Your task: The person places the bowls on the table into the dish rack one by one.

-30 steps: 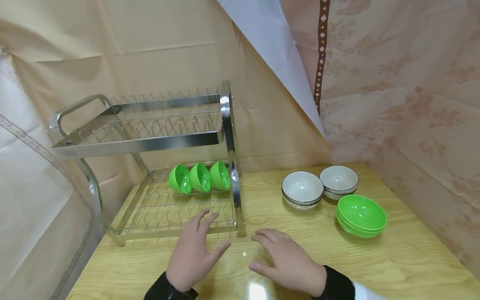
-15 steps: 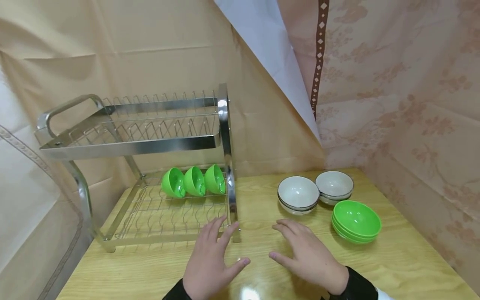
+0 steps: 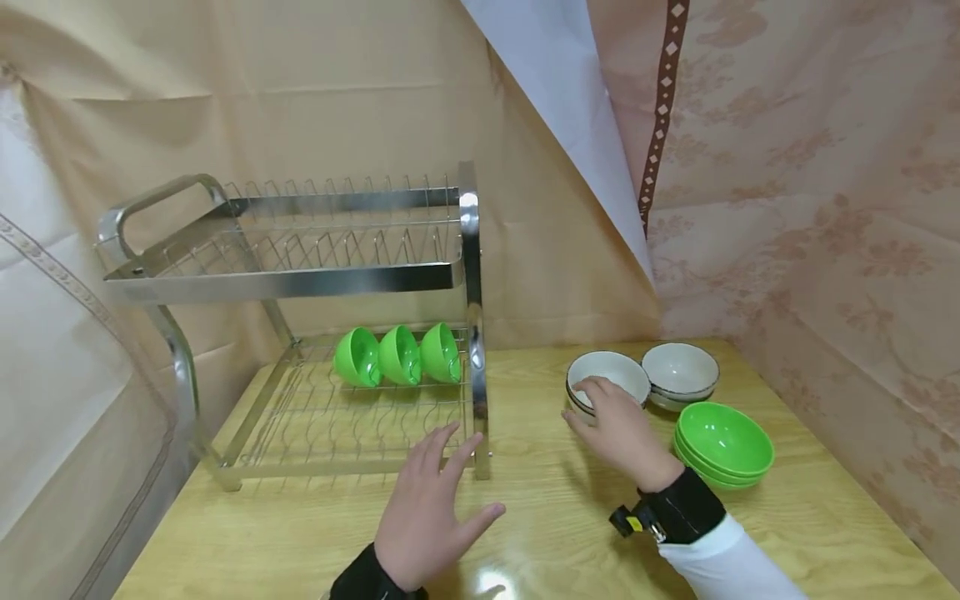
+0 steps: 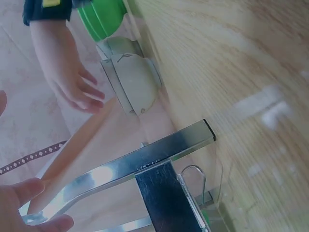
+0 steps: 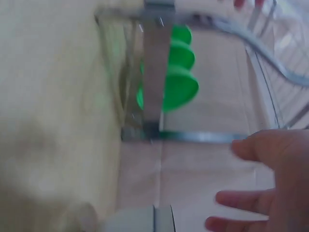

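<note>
My right hand [image 3: 621, 435] reaches over the front-left stack of white dark-rimmed bowls [image 3: 617, 368], fingers spread loosely across its near rim in the head view. Seen from the right wrist, the hand [image 5: 275, 179] has its thumb and fingers apart, with the white bowl [image 5: 129, 220] low in the picture. My left hand [image 3: 429, 525] hovers over the table before the rack's right front corner, fingers spread and holding nothing. Behind the right hand stands another white bowl stack [image 3: 681, 367]. A stack of green bowls [image 3: 725, 437] sits to its right.
A two-tier metal dish rack [image 3: 300, 285] stands on the left of the wooden table [image 3: 555, 517]. Three green bowls [image 3: 399, 357] lean in a row on its lower tier; wire dividers line the upper one. Cloth drapes [image 3: 810, 217] hang behind and at the sides.
My right hand has moved forward and right from the table's middle to the white bowl stack. My left hand has shifted right, then stayed nearly in place. The view has moved slightly.
</note>
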